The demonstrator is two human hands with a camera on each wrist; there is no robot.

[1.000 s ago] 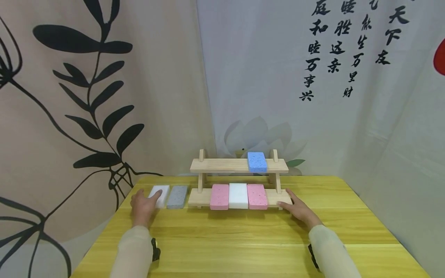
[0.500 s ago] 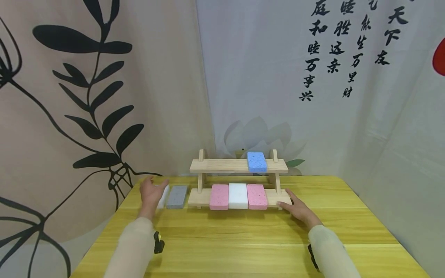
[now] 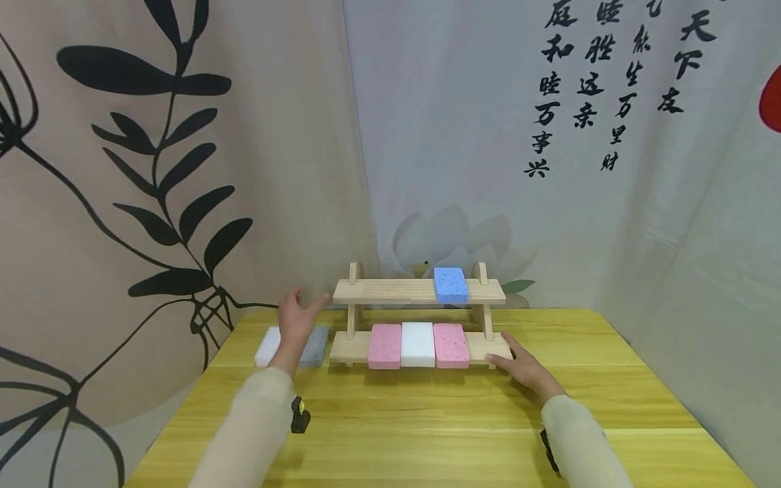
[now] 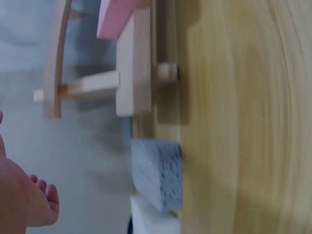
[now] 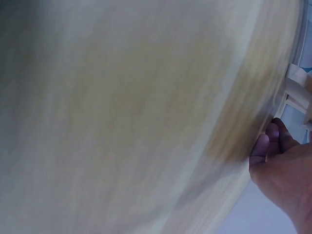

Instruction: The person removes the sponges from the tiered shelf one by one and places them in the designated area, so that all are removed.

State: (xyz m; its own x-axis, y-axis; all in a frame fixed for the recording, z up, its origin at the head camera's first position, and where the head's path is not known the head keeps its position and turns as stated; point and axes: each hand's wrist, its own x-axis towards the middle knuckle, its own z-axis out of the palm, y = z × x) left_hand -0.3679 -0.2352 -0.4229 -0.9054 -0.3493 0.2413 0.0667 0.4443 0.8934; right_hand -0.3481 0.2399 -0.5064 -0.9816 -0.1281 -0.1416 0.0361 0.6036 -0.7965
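Note:
In the head view, my left hand [image 3: 297, 324] is raised above the grey sponge [image 3: 314, 346], fingers spread and nothing held. A white sponge [image 3: 267, 346] lies just left of the grey one. The two-tier wooden rack [image 3: 390, 291] stands at the back of the table. On its lower board sit a pink sponge [image 3: 385, 346], a white sponge [image 3: 418, 344] and another pink sponge [image 3: 451, 346], side by side. A blue sponge [image 3: 451, 285] leans on the upper board. My right hand [image 3: 523, 363] holds the lower board's right end, thumb in front.
The yellow wooden table [image 3: 415, 427] extends forward from the rack. Behind it hangs a pale cloth backdrop [image 3: 293, 169] with dark plant prints and writing. In the left wrist view, the rack's left upright [image 4: 92, 83] stands close to the grey sponge.
My left hand has left the white sponge at the far left, risen and moved right over the grey sponge. That white sponge shows slightly further left. My right hand has stayed still.

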